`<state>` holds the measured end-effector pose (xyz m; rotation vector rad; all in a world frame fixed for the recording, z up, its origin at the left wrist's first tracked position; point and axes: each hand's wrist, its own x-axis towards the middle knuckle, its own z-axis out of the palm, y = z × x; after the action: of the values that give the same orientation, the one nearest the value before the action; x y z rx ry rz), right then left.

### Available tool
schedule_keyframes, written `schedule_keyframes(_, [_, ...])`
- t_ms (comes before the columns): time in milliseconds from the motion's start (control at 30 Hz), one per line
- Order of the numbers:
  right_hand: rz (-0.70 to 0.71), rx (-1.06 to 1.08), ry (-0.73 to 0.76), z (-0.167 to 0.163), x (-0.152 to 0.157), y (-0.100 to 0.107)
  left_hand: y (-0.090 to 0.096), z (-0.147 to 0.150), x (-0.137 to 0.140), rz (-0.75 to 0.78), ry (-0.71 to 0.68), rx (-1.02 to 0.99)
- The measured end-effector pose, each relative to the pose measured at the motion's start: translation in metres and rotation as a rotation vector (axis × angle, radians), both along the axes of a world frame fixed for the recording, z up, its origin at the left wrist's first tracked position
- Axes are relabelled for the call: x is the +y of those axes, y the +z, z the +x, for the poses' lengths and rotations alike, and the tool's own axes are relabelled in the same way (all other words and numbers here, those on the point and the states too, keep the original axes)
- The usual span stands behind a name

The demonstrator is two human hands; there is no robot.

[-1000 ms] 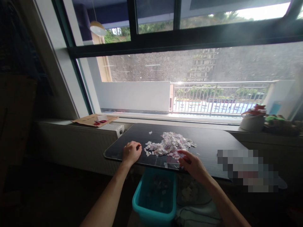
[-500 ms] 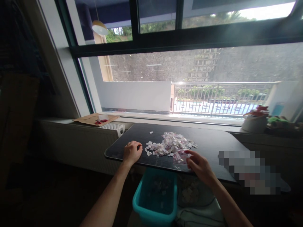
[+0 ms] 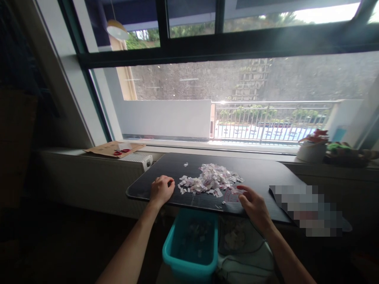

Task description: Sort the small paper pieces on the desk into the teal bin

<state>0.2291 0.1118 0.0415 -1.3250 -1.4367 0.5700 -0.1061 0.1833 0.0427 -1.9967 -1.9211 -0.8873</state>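
A heap of small white and pinkish paper pieces [image 3: 214, 176] lies on the dark tabletop [image 3: 257, 167]. My right hand [image 3: 255, 205] is at the heap's near right side, thumb and fingers closed on the edge of a clear plastic protractor [image 3: 232, 195] with pink markings. The protractor lies low over the tabletop, partly beside loose pieces. Left of the heap, my left hand [image 3: 162, 190] rests at the table's near edge, fingers loosely curled in, with nothing visible in them.
Below the table edge stands a turquoise bin [image 3: 191, 244] with paper pieces inside. Red-handled scissors [image 3: 121, 152] lie on brown cardboard [image 3: 103, 148] by the window. A white bucket [image 3: 311, 152] stands on the sill at right. A blurred-out item [image 3: 308, 211] lies at the table's right end.
My right hand has drawn the protractor slightly right, away from the heap, and more of its pink markings show. My left hand stays in place. The whole view has shifted a little.
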Motion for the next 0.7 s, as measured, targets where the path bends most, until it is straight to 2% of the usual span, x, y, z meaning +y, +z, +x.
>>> schedule_keyframes(300, [-0.039,0.092,0.085,0.0030,-0.0009,-0.0010,-0.0003,0.0007,0.0004,0.003,0.011,-0.001])
schedule_keyframes(500, [-0.052,0.040,0.167,0.0002,0.0027,-0.0044,-0.0001,0.0009,0.0001,-0.003,0.010,-0.003])
schedule_keyframes(700, [-0.024,0.058,0.095,0.0011,-0.0004,-0.0025,-0.0005,0.0008,0.0001,-0.005,0.007,-0.007])
